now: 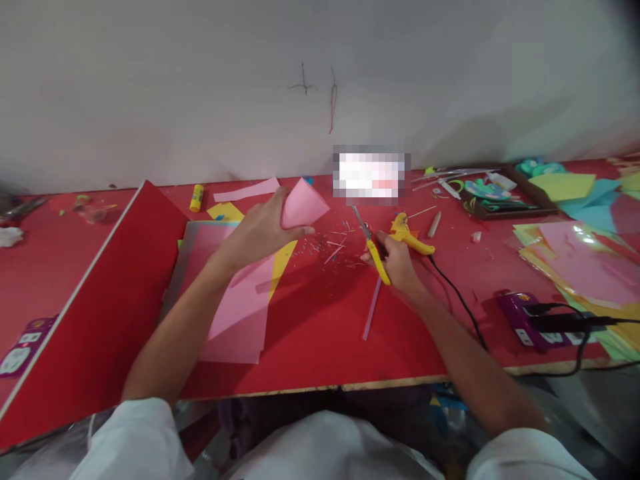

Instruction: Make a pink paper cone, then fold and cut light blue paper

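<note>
My left hand (265, 227) grips a folded piece of pink paper (303, 203), raised over the red table with a pointed corner upward. In my right hand (393, 257) are yellow-handled scissors (376, 257), their blades pointing away from me; whether the blades are apart is hard to make out. Under my left forearm lie pink sheets (245, 327), partly hidden by the arm, with yellow paper (283, 267) showing beneath. A yellow glue gun (407, 235) rests just beyond my right hand. Small paper scraps (336, 247) are scattered between both hands.
A red upright divider (95, 313) stands on the left. Near the wall are a glue stick (197, 198) and a pink strip (247, 190). To the right sit a tray of craft pieces (515, 212), coloured papers (585, 260) and a purple power strip (520, 320) with black cords.
</note>
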Motion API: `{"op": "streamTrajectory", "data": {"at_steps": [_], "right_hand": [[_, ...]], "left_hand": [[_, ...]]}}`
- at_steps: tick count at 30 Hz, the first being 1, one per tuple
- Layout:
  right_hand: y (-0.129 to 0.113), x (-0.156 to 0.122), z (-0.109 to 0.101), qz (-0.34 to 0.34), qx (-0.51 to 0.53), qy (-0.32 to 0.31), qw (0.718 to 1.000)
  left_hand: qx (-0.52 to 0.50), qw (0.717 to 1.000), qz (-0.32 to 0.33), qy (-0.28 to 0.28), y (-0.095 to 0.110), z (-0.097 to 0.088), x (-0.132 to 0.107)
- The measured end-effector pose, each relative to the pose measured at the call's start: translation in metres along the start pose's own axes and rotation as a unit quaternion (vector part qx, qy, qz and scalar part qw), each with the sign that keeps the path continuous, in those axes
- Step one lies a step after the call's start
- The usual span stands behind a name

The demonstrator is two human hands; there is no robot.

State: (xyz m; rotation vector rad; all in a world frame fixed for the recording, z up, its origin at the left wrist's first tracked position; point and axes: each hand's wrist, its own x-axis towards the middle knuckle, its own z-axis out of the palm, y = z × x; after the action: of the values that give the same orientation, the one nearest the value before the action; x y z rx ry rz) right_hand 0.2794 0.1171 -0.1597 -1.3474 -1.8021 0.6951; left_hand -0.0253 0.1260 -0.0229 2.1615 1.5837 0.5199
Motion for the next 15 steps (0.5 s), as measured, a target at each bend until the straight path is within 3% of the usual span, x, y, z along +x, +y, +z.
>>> {"op": "streamTrajectory", "data": {"at_steps": [3, 9, 12, 15], "right_hand": [[0.000, 0.001, 0.002, 0.014, -0.002, 0.035, 0.999], [0.007, 0.002, 0.004, 0.011, -0.002, 0.028, 1.000], [0.011, 0.001, 0.007, 0.009, 0.009, 0.003, 1.000], [0.012, 0.000, 0.010, 0.017, 0.059, -0.045, 0.997]], "left_hand": [[0.055, 0.998, -0.018, 0.037, 0.008, 0.001, -0.003], [0.018, 0.999, 0.025, 0.023, 0.006, 0.005, -0.003], [0.014, 1.000, 0.023, -0.005, 0.003, 0.005, -0.003], [-0.018, 0.996, 0.044, -0.070, -0.006, 0.002, -0.003]]}}
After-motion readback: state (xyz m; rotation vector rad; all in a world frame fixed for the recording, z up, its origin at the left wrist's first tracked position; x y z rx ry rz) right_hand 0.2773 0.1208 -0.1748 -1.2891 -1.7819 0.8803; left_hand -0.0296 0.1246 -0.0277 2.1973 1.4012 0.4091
